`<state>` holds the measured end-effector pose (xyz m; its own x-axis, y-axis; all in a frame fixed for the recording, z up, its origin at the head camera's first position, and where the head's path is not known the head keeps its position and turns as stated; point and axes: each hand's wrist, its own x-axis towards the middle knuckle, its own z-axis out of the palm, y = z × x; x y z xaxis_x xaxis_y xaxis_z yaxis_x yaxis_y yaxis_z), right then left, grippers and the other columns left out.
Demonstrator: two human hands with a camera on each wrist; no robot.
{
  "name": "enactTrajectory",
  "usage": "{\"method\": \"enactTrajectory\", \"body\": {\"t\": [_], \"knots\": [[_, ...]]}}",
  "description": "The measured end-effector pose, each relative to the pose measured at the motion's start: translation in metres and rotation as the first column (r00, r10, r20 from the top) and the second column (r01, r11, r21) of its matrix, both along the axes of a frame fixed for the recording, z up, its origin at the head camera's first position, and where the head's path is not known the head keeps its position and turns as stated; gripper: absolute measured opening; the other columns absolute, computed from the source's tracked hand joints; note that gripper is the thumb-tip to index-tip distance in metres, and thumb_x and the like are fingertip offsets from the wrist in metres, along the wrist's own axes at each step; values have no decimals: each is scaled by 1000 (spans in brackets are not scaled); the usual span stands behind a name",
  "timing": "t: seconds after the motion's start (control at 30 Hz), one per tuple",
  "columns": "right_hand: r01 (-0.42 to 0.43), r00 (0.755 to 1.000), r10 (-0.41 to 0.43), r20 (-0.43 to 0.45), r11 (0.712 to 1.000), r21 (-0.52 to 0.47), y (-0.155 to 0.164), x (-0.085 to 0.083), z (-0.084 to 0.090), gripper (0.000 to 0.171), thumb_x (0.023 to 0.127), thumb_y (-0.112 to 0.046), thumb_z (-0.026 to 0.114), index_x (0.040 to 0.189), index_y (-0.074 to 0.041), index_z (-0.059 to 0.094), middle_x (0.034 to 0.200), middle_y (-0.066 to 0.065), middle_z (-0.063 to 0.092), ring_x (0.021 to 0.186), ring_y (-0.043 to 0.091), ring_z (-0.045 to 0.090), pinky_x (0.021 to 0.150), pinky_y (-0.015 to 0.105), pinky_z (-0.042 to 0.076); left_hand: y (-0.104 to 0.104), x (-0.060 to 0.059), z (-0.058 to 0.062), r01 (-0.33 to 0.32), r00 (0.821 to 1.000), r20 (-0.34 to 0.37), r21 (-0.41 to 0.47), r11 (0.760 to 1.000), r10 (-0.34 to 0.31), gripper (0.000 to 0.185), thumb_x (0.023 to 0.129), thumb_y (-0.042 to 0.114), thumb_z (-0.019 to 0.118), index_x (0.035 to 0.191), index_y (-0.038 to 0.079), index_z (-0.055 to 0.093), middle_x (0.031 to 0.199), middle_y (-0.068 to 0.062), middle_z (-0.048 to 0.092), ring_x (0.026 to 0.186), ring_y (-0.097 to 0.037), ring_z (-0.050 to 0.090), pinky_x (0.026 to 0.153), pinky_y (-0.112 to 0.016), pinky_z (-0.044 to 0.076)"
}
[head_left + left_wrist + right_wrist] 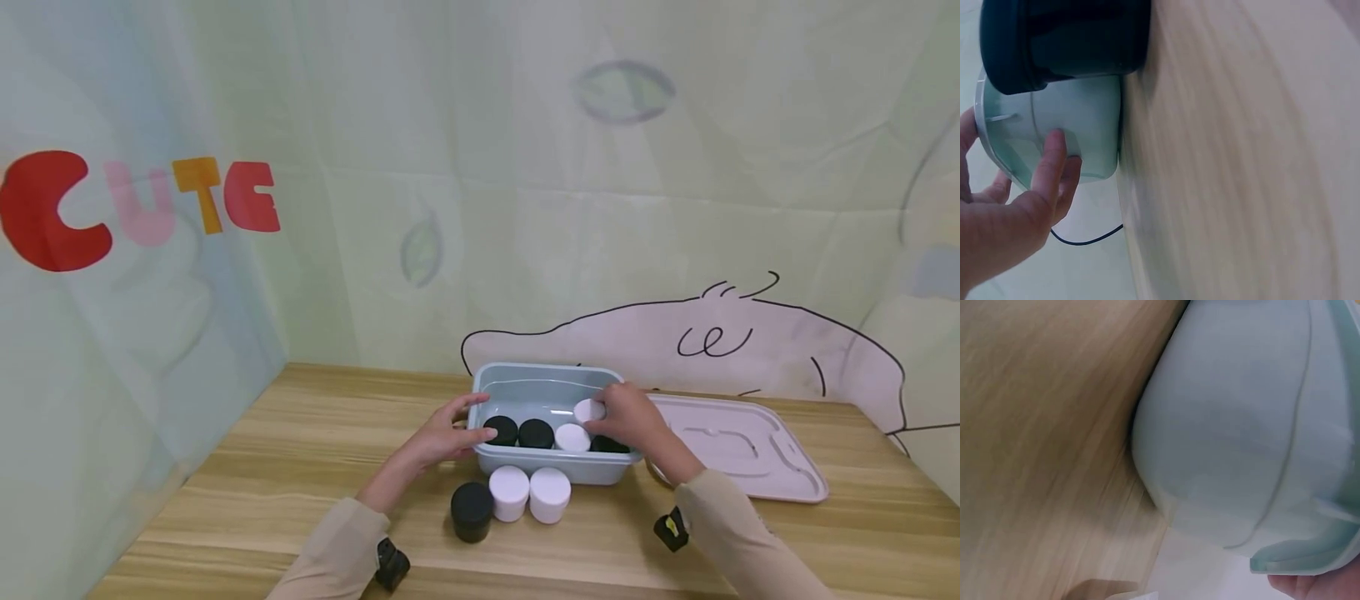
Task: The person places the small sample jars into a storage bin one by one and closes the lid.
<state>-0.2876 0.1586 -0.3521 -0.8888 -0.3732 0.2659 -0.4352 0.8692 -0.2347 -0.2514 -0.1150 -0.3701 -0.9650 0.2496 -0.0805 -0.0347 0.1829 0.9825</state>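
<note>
**White jar over the bin's back right, R hand has it**

L to R, from the head cam. My left hand (442, 435) is on the left end wall of the grey-blue bin (525, 377); thumb over the rim, fingers against the outside. Left wrist cam agrees: fingers (1054, 164) lie fairly straight on the bin wall, steadying it, not wrapped round anything.

On the counter (300, 450), just in front of the bin: black jar (472, 511), then two white jars (509, 492) and (550, 494), touching in a row.

Inside the bin, front row L to R: two black-lidded jars (501, 429) and (536, 432), a white-lidded jar (572, 437), and a dark one mostly hidden under my right hand.

Right hand (630, 421) is over the bin's right half, fingertips pinching a held white jar (589, 409). It sits left of the palm, behind the front row, above the open back part of the bin. Can't tell if it touches the floor yet. Right wrist cam shows only bin wall and counter, no help on the grip.

Far right: pink lid (742, 450) flat on the counter, just beside the bin, nearer the R hand.
</note>
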Motion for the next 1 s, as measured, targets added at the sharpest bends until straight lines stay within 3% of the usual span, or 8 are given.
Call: {"method": "enactTrajectory", "body": {"t": [0.23, 0.4, 0.5, 0.67, 0.87, 1.0], "knots": [[1, 997, -1, 76, 1000, 4, 1, -1, 4, 22, 69, -17, 75, 80, 1, 69, 58, -1, 52, 56, 13, 41, 50, 24, 34, 0, 0, 0, -7, 1000, 1, -2, 1000, 7, 59, 81, 10, 68, 134, 9, 42, 132, -28, 39, 104, -32, 53, 81, -45, 50], [10, 993, -4, 117, 999, -50, 5, 2, 8, 32, 71, -15, 73, 95, 6, 68, 81, 10, 66, 69, 17, 54, 62, 33, 49, 0, 1, 1, -4, 1000, -1, -4, 1000, 4, 59, 81, 10, 68, 134, 9, 42, 132, -28, 39, 105, -32, 53, 82, -45, 50], [3, 991, 11, 132, 994, -108, 9, 6, 11, 36, 75, -14, 72, 102, 7, 65, 93, 17, 67, 81, 25, 60, 72, 40, 51, 1, 1, 2, -5, 1000, 3, -3, 1000, 5, 59, 81, 10, 68, 134, 9, 42, 132, -28, 39, 105, -32, 53, 82, -45, 50], [-14, 989, 48, 142, 973, -229, 18, 16, 20, 40, 78, -14, 70, 109, 9, 61, 103, 22, 63, 95, 34, 59, 80, 45, 50, 2, 2, 2, -11, 1000, 8, -2, 1000, 11, 59, 81, 10, 68, 134, 10, 42, 133, -27, 38, 106, -33, 52, 83, -47, 49], [-57, 994, 84, 70, 945, -321, 25, 30, 25, 37, 78, -14, 70, 108, 7, 62, 104, 20, 64, 95, 31, 60, 85, 47, 47, 1, 1, 1, -6, 1000, 7, 1, 1000, 6, 59, 81, 11, 68, 134, 10, 42, 132, -27, 38, 105, -33, 53, 83, -47, 49], [-50, 991, 94, 93, 914, -402, 25, 43, 25, 38, 78, -14, 71, 109, 6, 63, 105, 19, 64, 95, 31, 61, 86, 44, 48, 1, 0, 0, -2, 1000, 4, 5, 1000, 2, 59, 81, 10, 68, 134, 10, 42, 132, -27, 39, 102, -31, 54, 83, -46, 49]]}}
